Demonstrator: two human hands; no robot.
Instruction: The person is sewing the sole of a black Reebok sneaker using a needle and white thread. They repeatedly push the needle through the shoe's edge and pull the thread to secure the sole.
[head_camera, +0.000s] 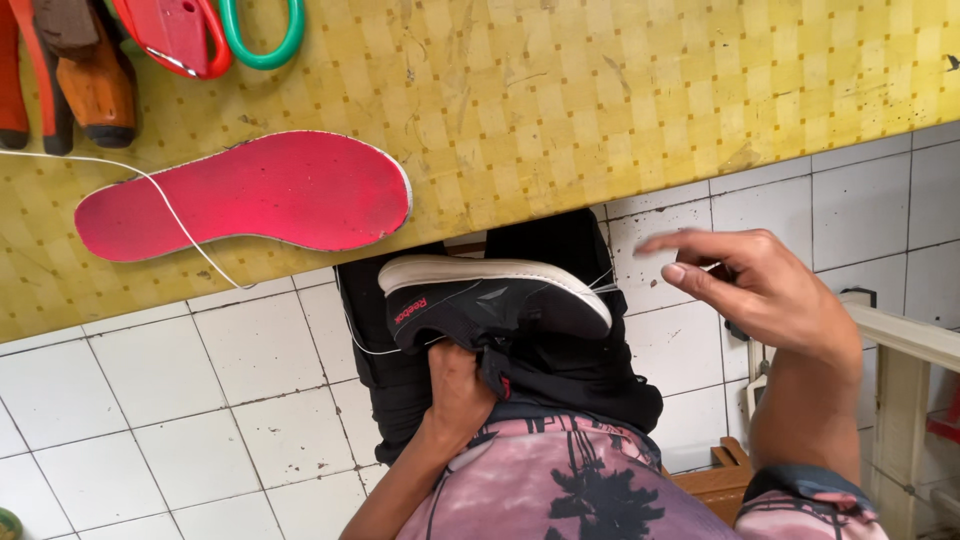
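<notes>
Looking straight down at a lap here: black sneaker (495, 300) with a white sole lying on its side across dark trousers (560, 375), sole edge turned up toward the bench (600, 100), toe end pointing right. Left hand (455, 390) coming up from below and tucked under the shoe around the heel and collar area, fingers mostly hidden behind the upper, so clamped on the sneaker as far as can be seen. Right hand (765, 290) off to the right of the shoe, raised and not touching it, fingers loosely spread and a bit blurred, nothing clearly pinched in that grip. A thin white thread (180, 225) trailing across the bench top and down off its edge toward the shoe; can't tell whether either hand actually has hold of it.

Up on the yellow checkered bench: a pink-red insole (250, 195) lying flat near the front edge, just above and left of the sneaker, thread crossing over its heel end. At the far top-left corner, red-handled tools (175, 35) and one with a green loop handle (265, 40), plus an orange-brown tool (95, 85) beside them, all well away from both hands. White floor tiles (180, 400) below, and a bit of wooden furniture (900, 340) at the right edge.
</notes>
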